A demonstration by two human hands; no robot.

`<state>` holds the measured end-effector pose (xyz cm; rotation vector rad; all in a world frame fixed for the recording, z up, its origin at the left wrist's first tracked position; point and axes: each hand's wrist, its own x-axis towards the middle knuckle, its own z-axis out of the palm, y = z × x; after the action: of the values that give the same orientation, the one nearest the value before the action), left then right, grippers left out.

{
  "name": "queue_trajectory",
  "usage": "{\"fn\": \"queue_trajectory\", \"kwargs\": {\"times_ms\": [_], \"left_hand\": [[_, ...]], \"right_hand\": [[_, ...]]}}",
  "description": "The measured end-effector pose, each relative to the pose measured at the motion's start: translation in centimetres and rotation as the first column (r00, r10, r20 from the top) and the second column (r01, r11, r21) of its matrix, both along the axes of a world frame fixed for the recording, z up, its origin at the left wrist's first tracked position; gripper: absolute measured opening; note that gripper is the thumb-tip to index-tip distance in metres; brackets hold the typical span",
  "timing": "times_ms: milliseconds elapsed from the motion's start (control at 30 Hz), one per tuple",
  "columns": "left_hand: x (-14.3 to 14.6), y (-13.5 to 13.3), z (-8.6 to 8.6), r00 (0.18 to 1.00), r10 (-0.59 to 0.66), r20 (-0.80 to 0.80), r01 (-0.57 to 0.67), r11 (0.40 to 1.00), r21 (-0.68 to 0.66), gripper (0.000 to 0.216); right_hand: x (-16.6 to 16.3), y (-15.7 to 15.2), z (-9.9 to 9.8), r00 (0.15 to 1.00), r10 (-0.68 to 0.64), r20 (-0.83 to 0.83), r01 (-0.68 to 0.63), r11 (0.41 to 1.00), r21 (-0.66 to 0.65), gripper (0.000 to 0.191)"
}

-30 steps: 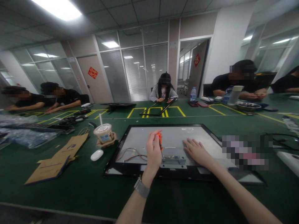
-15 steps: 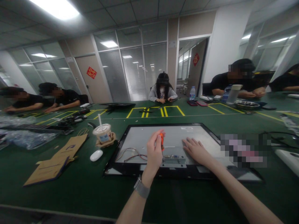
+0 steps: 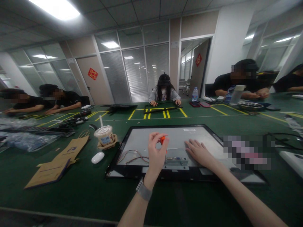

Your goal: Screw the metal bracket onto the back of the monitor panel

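My left hand (image 3: 155, 154), with a watch on its wrist, is closed around an orange-handled screwdriver (image 3: 163, 139) held upright; its lower end is hidden by the hand. Just right of it, a metal bracket with connectors (image 3: 178, 163) sits on the back of a flat display panel (image 3: 139, 137). My right hand (image 3: 200, 153) lies flat on the panel's right part, fingers spread. The panel is grey with a black frame. Thin wires (image 3: 132, 155) curl across its left side.
Left of the panel are a white mouse (image 3: 98, 157), a lidded drink cup (image 3: 104, 135) in a cardboard holder and a brown paper bag (image 3: 63, 160). A white device (image 3: 293, 164) and cables are at right. Across the green table (image 3: 78, 198), a person handles a dark frame (image 3: 163, 108).
My left fingers have shifted on the screwdriver handle, opening wider around its top. My right hand stays put. The person opposite has spread their hands along the dark frame, now lying lower.
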<state>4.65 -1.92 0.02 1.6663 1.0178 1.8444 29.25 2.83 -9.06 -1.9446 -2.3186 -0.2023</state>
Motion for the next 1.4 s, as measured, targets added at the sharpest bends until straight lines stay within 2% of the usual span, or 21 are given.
{"fn": "queue_trajectory", "kwargs": {"times_ms": [100, 233, 400, 500, 700, 900, 1133, 1233, 1400], "left_hand": [[0.0, -0.06, -0.17, 0.998, -0.057, 0.027, 0.057, 0.998, 0.008, 0.028], [0.11, 0.02, -0.42, 0.992, -0.115, 0.043, 0.117, 0.991, -0.062, 0.026], [0.09, -0.01, -0.13, 1.0, -0.004, -0.014, 0.004, 1.0, -0.02, 0.014], [0.01, -0.15, 0.14, 0.999, 0.029, -0.02, -0.029, 0.999, -0.013, 0.016], [0.04, -0.03, -0.16, 0.995, -0.099, 0.026, 0.101, 0.99, -0.103, 0.031], [-0.03, 0.08, -0.22, 1.0, 0.0, -0.009, -0.001, 0.999, -0.037, 0.022], [-0.04, -0.12, -0.3, 0.999, -0.019, 0.034, 0.022, 0.996, -0.084, 0.033], [0.01, -0.1, -0.26, 1.0, -0.007, 0.03, 0.009, 0.996, -0.089, 0.029], [0.03, -0.28, 0.19, 0.996, 0.087, -0.025, -0.087, 0.996, -0.017, 0.019]], "right_hand": [[-0.04, -0.02, 0.05, 1.0, 0.004, 0.015, -0.004, 1.0, 0.001, 0.054], [-0.1, -0.1, 0.11, 1.0, 0.006, 0.013, -0.006, 1.0, 0.006, 0.053], [-0.15, -0.13, 0.1, 1.0, -0.007, 0.021, 0.008, 1.0, -0.012, 0.054], [-0.12, -0.13, 0.13, 1.0, -0.01, 0.01, 0.01, 1.0, -0.015, 0.054], [-0.07, -0.17, 0.37, 1.0, 0.0, -0.01, 0.0, 1.0, -0.019, 0.053], [0.01, -0.13, 0.34, 1.0, 0.0, -0.009, 0.0, 1.0, -0.029, 0.056], [-0.01, -0.12, 0.43, 1.0, 0.006, -0.02, -0.007, 0.999, -0.041, 0.056], [-0.05, -0.17, 0.45, 1.0, -0.006, -0.014, 0.006, 0.999, -0.048, 0.055], [0.12, -0.06, 0.06, 1.0, 0.002, -0.023, -0.003, 1.0, -0.021, 0.055]]}}
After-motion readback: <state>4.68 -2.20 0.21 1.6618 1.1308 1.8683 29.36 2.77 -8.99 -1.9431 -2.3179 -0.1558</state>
